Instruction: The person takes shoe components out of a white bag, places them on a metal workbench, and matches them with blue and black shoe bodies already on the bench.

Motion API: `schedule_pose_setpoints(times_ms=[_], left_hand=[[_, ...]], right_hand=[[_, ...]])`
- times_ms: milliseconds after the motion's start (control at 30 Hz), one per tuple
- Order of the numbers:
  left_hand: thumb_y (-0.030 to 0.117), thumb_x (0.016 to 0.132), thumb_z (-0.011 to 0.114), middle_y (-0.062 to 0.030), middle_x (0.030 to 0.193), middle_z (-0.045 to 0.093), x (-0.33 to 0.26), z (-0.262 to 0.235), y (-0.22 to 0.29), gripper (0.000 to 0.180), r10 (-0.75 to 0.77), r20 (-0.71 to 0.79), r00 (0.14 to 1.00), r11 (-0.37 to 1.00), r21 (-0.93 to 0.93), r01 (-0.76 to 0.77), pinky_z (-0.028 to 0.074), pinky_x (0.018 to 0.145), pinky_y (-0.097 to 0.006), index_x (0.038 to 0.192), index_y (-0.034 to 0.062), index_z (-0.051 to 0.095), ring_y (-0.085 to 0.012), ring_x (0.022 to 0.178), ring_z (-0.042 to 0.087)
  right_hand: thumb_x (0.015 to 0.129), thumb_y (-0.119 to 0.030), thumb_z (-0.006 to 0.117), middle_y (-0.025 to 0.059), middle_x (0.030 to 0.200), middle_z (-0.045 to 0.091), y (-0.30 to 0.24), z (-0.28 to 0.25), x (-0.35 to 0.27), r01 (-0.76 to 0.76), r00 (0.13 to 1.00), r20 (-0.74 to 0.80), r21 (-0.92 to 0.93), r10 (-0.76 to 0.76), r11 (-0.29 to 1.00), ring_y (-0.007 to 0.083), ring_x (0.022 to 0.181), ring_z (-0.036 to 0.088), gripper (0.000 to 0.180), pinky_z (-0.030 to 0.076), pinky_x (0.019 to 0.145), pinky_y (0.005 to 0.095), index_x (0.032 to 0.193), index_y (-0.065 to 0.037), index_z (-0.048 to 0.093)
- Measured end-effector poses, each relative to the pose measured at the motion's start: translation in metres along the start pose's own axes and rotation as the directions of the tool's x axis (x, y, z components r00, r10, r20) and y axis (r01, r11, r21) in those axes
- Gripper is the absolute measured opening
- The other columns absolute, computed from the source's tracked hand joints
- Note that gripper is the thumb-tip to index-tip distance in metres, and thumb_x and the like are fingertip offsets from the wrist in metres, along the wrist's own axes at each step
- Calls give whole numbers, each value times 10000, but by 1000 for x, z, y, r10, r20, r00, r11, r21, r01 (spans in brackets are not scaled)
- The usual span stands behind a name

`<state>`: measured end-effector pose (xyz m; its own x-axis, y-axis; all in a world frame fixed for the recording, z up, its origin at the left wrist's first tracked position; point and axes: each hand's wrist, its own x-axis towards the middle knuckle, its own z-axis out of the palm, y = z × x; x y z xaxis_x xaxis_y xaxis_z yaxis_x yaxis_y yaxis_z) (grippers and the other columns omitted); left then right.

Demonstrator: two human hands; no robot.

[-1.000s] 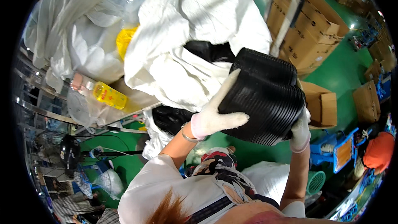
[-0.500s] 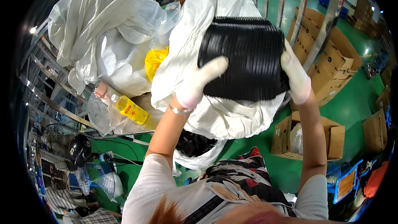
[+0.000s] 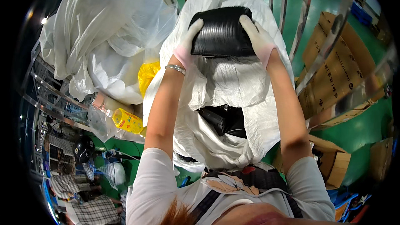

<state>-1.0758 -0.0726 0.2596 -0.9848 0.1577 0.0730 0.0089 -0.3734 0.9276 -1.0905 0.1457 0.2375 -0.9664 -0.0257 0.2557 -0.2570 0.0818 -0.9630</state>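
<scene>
I hold a stack of black ribbed plastic trays (image 3: 223, 32) up at arm's length, above a big white woven sack (image 3: 233, 83). My left hand (image 3: 188, 41), in a white glove, grips the stack's left side. My right hand (image 3: 255, 35), also gloved, grips its right side. More black trays (image 3: 223, 118) show in the open mouth of the sack below my arms.
Bundled clear and white plastic bags (image 3: 104, 37) pile at the left, with a yellow bag (image 3: 148, 75) and a yellow bottle (image 3: 125, 121) beside them. Metal rack posts (image 3: 329, 37) and brown cardboard boxes (image 3: 337, 75) stand at the right on a green floor (image 3: 358, 129).
Both hands have lifted the tray stack from low at the right up and away, to above the sack. My arms are now stretched out.
</scene>
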Motion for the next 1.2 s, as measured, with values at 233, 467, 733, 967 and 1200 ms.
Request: schedule_pose_setpoints(times_ms=[233,467,733,967,1200], left_hand=[[305,949,589,-95,1192,649,8,8,2,454,86,17,996,996,-11,-86,525,869,-321,1304,26,541,-185,1006,652],[197,930,605,-88,1218,621,-41,12,35,435,381,76,921,896,215,-388,431,983,-310,1316,10,537,-194,1096,582],[240,984,522,-132,1219,631,-114,-59,13,401,18,27,999,1000,20,-19,504,982,-360,1301,-5,526,-223,1093,632],[253,916,656,-97,1167,644,-125,-90,-31,476,35,67,997,999,-24,-34,506,937,-312,1291,-12,531,-165,1052,623],[205,813,751,-155,1379,461,-141,-70,-70,811,296,40,954,928,226,-297,349,1088,-354,1464,-11,318,-220,1280,435]], right_hand=[[977,-360,508,108,1342,522,-17,-7,4,250,966,63,12,-250,968,196,1244,475,549,334,1059,277,1368,23,461],[1021,-194,420,91,1265,537,-50,20,-18,370,859,198,399,-473,839,168,1156,505,386,368,1026,283,1342,18,448],[890,-613,517,194,1286,580,7,74,-89,64,993,100,-38,-60,997,255,1193,533,813,357,1051,304,1357,52,492],[948,-540,477,178,1304,559,51,74,-100,-57,984,174,168,27,984,250,1202,509,723,354,1051,325,1371,46,468],[1020,-376,413,158,1234,582,83,53,-121,169,969,105,369,-222,914,258,1129,564,533,423,1014,353,1320,61,475]])
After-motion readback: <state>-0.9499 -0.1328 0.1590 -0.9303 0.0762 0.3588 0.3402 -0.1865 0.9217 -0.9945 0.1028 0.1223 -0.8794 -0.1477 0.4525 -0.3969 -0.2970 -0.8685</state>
